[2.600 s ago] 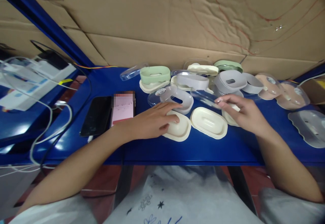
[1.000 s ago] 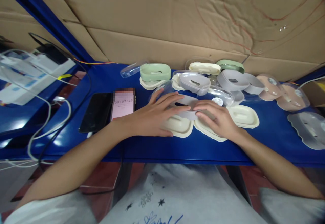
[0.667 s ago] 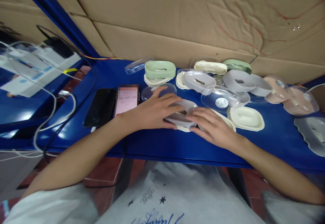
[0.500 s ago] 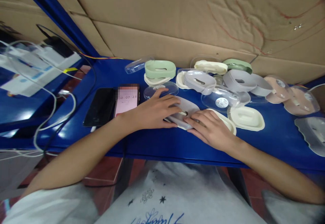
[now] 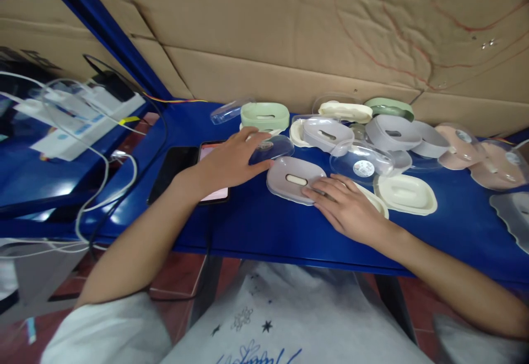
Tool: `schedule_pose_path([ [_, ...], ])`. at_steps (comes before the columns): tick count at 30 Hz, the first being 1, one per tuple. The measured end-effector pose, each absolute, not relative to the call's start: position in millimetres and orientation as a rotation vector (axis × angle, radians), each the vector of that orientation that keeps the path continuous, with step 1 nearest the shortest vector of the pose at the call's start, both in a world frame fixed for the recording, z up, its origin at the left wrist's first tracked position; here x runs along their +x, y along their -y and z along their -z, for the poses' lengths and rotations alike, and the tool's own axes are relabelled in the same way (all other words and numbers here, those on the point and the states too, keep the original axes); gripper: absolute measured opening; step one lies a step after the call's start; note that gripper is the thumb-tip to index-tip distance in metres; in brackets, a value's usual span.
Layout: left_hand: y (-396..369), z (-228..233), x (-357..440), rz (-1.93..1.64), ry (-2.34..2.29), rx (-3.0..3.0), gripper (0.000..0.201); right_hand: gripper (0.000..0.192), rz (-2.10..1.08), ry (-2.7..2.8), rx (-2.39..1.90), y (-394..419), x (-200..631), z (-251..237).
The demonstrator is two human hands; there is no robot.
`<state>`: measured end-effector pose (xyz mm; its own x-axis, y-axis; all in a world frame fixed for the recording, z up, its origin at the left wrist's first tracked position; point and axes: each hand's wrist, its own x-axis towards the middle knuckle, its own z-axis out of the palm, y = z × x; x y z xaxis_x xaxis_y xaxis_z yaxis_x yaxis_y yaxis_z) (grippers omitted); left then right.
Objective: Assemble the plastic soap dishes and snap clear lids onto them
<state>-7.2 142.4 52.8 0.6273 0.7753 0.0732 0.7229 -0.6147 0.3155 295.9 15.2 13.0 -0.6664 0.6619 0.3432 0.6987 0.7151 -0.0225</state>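
Observation:
A grey oval soap-dish insert [image 5: 295,179] with a slot lies on the blue table [image 5: 268,232], seated over a cream base. My right hand [image 5: 347,210] rests flat beside it, fingertips touching its right edge, and covers part of another cream tray [image 5: 375,201]. My left hand [image 5: 231,160] reaches forward to a clear oval lid [image 5: 275,146], with the fingers on its near rim. The hand hides part of a phone with a pink screen [image 5: 215,190].
A black phone [image 5: 171,166] lies left of the pink one. Behind are a green dish [image 5: 265,115], grey dishes [image 5: 326,132], a clear lid with a sticker [image 5: 360,161], a cream tray [image 5: 407,193] and pink dishes [image 5: 457,144]. Cables [image 5: 103,188] hang at the left. Cardboard backs the table.
Both hands pressed the grey insert down onto the cream base. My left hand has since left it and moved up-left to the clear lid; my right hand stays at the insert's edge.

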Motion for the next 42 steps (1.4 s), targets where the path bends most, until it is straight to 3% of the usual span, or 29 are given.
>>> schedule_pose_path([
  [11, -127, -45, 9, -0.355, -0.662, 2.564, 0.057, 0.079, -0.084, 2.315, -1.204, -23, 304, -10],
  [20, -127, -25, 16, -0.469, -0.563, 2.645, 0.082, 0.079, 0.044, 2.364, -1.116, -26, 310, -5],
  [42, -126, -24, 20, -0.426, -0.640, 2.744, 0.078, 0.072, 0.188, 2.415, -1.163, -19, 302, -7],
])
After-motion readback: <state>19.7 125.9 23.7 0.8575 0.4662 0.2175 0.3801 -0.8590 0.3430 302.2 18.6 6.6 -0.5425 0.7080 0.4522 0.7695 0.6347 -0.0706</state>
